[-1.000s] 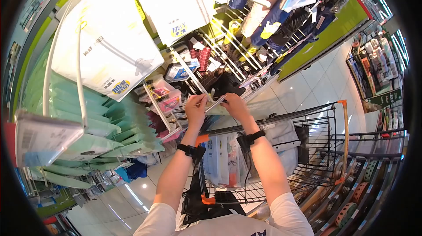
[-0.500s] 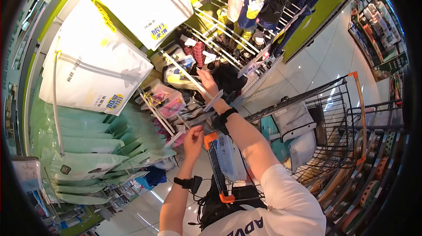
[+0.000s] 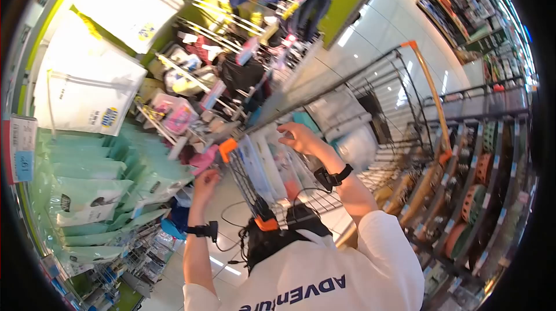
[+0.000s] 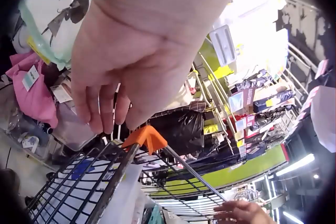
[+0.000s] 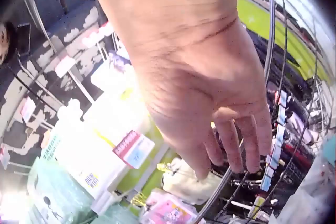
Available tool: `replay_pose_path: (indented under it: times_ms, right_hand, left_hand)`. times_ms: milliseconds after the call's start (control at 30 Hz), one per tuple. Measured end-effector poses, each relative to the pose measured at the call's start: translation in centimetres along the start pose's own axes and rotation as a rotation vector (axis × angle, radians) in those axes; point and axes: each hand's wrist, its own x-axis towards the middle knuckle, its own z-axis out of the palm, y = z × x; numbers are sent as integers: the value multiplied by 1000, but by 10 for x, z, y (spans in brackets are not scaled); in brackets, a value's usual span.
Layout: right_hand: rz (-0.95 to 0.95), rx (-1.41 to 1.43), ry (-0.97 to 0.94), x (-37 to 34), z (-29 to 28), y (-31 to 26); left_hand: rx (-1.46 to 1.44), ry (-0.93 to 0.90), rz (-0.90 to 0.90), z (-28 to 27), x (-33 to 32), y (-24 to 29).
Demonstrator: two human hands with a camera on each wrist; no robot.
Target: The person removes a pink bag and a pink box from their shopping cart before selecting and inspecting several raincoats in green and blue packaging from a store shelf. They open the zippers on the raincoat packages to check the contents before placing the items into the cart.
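Observation:
My left hand (image 3: 207,183) hangs with loosely bent fingers beside a pink cloth item (image 3: 204,160), left of the shopping cart's orange corner (image 3: 229,150). Nothing shows in its grasp in the left wrist view, where the pink item (image 4: 37,90) lies to one side and the cart corner (image 4: 147,139) just past the fingertips. Over the wire cart (image 3: 315,199), my right hand (image 3: 302,139) is raised with relaxed fingers. Its palm (image 5: 205,87) is bare in the right wrist view. Packages in clear plastic (image 3: 260,160) and a pale grey bag (image 3: 341,111) lie in the cart.
Green plastic-wrapped packs (image 3: 87,195) hang at the left below large white raincoat bags (image 3: 87,88). Ahead are pegs with small goods, including a pink pack (image 3: 174,115) and a black item (image 3: 240,73). A shelf of patterned rolls (image 3: 475,206) stands at the right.
Both hands were together at a peg on the rack; then the right reached along it while the left dropped. Now they are apart, the right drawn back over the cart. The head view has shifted.

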Motion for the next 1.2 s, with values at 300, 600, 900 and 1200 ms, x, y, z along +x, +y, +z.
replay_pose_path:
  times_ms: [300, 600, 900, 1200]
  right_hand:
    - [266, -256, -380, -140, -28, 127]
    - [562, -632, -224, -81, -37, 149]
    - [540, -925, -449, -108, -83, 219]
    - [67, -879, -457, -90, -103, 238]
  left_hand:
    - [-79, 75, -173, 16, -58, 17]
    - [-195, 210, -371, 15, -163, -38]
    - [-230, 375, -510, 23, -255, -65]
    - [-254, 374, -540, 44, -264, -54]
